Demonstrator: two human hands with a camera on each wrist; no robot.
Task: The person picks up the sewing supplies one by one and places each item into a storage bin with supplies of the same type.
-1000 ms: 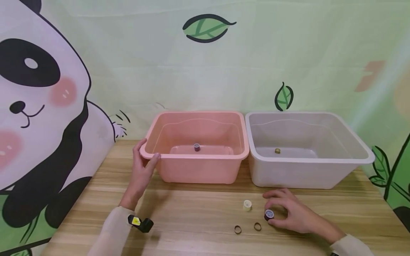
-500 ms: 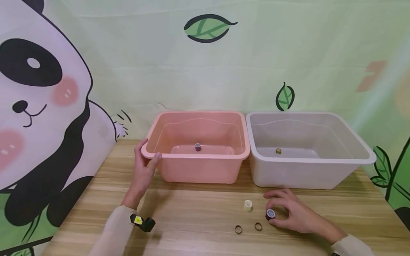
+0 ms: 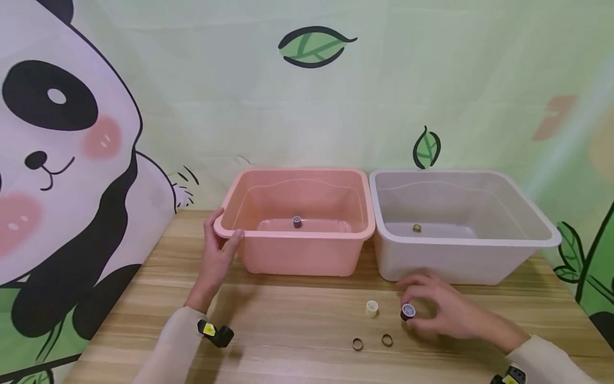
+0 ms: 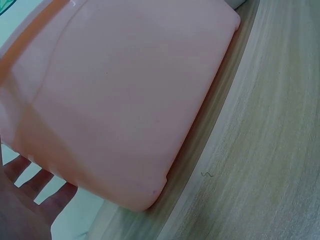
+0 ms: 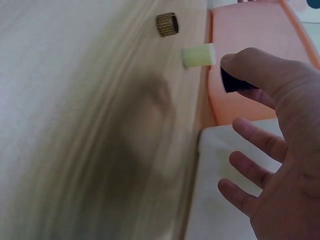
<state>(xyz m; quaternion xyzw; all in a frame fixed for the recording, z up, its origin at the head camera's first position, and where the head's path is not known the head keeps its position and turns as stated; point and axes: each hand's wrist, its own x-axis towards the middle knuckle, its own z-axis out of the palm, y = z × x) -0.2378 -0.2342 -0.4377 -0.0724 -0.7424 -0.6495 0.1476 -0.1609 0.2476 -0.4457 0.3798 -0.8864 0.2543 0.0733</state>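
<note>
My left hand (image 3: 214, 269) grips the front left corner of a pink plastic tub (image 3: 299, 256), thumb on the rim and fingers round its side. Between thumb and index finger, my right hand (image 3: 453, 312) pinches a small dark cap (image 3: 408, 314) with a pale round top; the other fingers are spread. In the right wrist view this dark cap (image 5: 234, 84) is seen side-on, partly hidden by the thumb. Left of it on the table stands a cream-coloured cap (image 3: 371, 309). Two bronze-coloured rings (image 3: 357, 349) lie nearer, one showing a knurled side (image 5: 166, 25).
A light grey tub (image 3: 446, 261) stands right of the pink one, their rims side by side. Inside the pink tub sits another dark cap (image 3: 297, 223); the grey one holds a brass-coloured ring (image 3: 417, 229). A printed panda cloth (image 3: 216, 106) hangs behind the wooden table (image 3: 283, 325).
My right hand has moved a little away from me, toward the grey tub, with the dark cap in its pinch. My left hand keeps its grip on the pink tub.
</note>
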